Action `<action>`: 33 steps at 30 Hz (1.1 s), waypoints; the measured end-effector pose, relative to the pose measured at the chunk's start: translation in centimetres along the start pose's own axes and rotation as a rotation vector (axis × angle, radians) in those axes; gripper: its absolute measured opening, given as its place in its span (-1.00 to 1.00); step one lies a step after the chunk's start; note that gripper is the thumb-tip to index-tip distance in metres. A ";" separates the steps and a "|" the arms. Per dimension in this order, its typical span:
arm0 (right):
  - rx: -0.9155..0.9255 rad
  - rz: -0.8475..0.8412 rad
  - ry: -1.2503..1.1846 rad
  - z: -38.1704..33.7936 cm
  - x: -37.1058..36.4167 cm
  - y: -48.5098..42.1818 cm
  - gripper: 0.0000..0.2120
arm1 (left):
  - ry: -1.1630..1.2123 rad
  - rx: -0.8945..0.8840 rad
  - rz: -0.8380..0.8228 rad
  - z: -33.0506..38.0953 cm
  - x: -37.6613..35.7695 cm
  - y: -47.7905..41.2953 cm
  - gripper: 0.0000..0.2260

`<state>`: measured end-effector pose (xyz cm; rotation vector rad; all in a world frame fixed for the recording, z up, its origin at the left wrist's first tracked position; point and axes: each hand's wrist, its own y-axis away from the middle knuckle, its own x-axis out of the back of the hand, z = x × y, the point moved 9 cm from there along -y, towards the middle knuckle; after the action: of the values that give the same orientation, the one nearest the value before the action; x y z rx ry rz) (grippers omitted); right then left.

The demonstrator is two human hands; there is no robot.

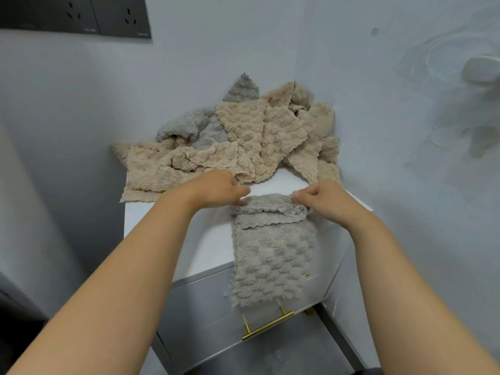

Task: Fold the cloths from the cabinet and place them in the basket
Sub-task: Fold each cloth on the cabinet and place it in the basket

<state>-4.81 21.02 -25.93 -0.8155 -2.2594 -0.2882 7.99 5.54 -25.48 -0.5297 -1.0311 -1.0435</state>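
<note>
A grey fluffy cloth (272, 255) lies on the white cabinet top (200, 239), its lower half hanging over the front edge. Its far edge is turned back towards me in a short flap. My left hand (216, 188) pinches the cloth's far left corner, and my right hand (322, 198) pinches the far right corner. Behind them, a heap of beige and grey cloths (238, 139) is piled in the corner against the walls. No basket is in view.
The cabinet stands in a corner between two pale walls. Its grey drawer front (205, 315) carries a brass bar handle (267, 324). Dark wall sockets (78, 14) are at the top left. A white fitting (481, 69) sticks out of the right wall.
</note>
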 end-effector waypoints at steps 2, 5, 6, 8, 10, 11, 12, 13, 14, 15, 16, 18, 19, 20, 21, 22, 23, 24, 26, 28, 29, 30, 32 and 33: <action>-0.001 -0.039 0.032 0.0 -0.7 0.0 -0.72 | -0.063 -0.004 0.011 0.8 -0.4 0.0 -0.55; -0.001 -0.084 0.076 -0.5 -0.9 0.2 -0.86 | -0.112 -0.026 -0.016 1.3 -1.0 0.1 -0.60; 0.006 -0.087 0.086 -0.7 -0.9 0.2 -0.81 | -0.098 -0.037 -0.031 1.3 -1.1 0.1 -0.63; -0.024 -0.099 0.127 -0.3 -0.8 0.1 -0.60 | -0.053 -0.039 -0.085 1.1 -1.5 0.1 -0.61; -0.063 -0.135 0.165 0.2 -1.0 -0.3 -0.51 | -0.047 -0.019 -0.127 0.9 -1.7 0.2 -0.52; -0.078 -0.161 0.173 0.3 -1.2 -0.6 -0.56 | -0.059 -0.021 -0.136 0.9 -1.8 0.1 -0.55; -0.093 -0.174 0.176 0.5 -1.3 -0.8 -0.64 | -0.061 -0.034 -0.137 0.9 -1.8 0.0 -0.63; -0.113 -0.175 0.181 0.6 -1.3 -1.0 -0.68 | -0.048 -0.037 -0.133 1.0 -1.8 -0.1 -0.67; -0.126 -0.172 0.185 0.5 -1.2 -1.2 -0.65 | -0.024 -0.034 -0.124 0.9 -1.7 -0.1 -0.64; -0.132 -0.168 0.183 0.5 -1.1 -1.4 -0.60 | -0.001 -0.026 -0.104 0.8 -1.5 -0.1 -0.60; -0.125 -0.153 0.172 0.3 -0.9 -1.7 -0.58 | 0.022 -0.017 -0.075 0.7 -1.3 -0.2 -0.58; -0.088 -0.083 0.125 -0.3 -0.4 -2.1 -0.59 | 0.072 -0.002 0.009 0.5 -0.7 -0.6 -0.61; -0.062 -0.029 0.104 -0.7 -0.1 -2.3 -0.62 | 0.093 0.010 0.069 0.3 -0.3 -0.7 -0.64; -0.031 0.036 0.099 -1.2 0.3 -2.5 -0.67 | 0.105 0.023 0.140 0.2 0.1 -0.9 -0.68; 0.000 0.103 0.098 -1.6 0.6 -2.7 -0.75 | 0.105 0.033 0.222 0.1 0.7 -1.1 -0.72; 0.034 0.177 0.094 -2.1 1.0 -2.8 -0.81 | 0.098 0.039 0.311 0.0 1.3 -1.1 -0.76; 0.064 0.242 0.082 -2.5 1.3 -2.8 -0.83 | 0.088 0.038 0.395 0.0 1.8 -1.0 -0.80; 0.088 0.294 0.073 -2.8 1.4 -2.8 -0.84 | 0.068 0.033 0.472 0.1 2.2 -0.9 -0.85; 0.125 0.360 0.065 -3.1 1.3 -2.8 -0.83 | 0.001 0.012 0.583 0.2 2.5 -0.7 -0.90; 0.132 0.387 0.071 -2.8 1.0 -2.8 -0.83 | -0.047 -0.028 0.617 0.4 2.2 -0.8 -0.86; 0.131 0.389 0.078 -2.5 0.8 -2.8 -0.82 | -0.052 -0.053 0.613 0.5 2.0 -0.8 -0.83; 0.132 0.384 0.081 -2.2 0.7 -2.9 -0.80 | -0.047 -0.076 0.601 0.6 2.0 -0.9 -0.81; 0.122 0.342 0.053 -1.8 0.6 -3.0 -0.75 | -0.030 -0.115 0.558 0.8 2.1 -1.0 -0.78; 0.114 0.314 0.044 -1.6 0.6 -2.9 -0.74 | -0.022 -0.133 0.524 0.9 2.1 -0.9 -0.76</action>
<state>-6.12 18.35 -24.25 -1.0728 -2.0483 -0.0301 7.05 4.90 -23.28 -0.8671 -0.7825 -0.6403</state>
